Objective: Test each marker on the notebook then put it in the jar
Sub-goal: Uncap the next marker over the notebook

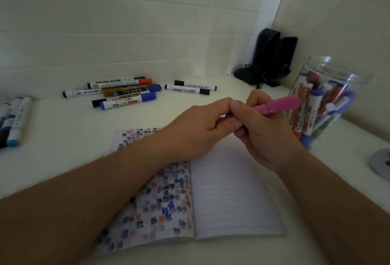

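Above the notebook, your left hand and right hand pinch the pink marker; the jar is part-filled, while many markers await testing.

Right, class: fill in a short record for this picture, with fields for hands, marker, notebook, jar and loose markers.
left hand: grips one end of the pink marker
right hand: grips its barrel
pink marker: held above the notebook
notebook: open; left page full of ink dabs, right page nearly blank
jar: clear, at right, holds several markers
loose markers: lying on the table behind the notebook
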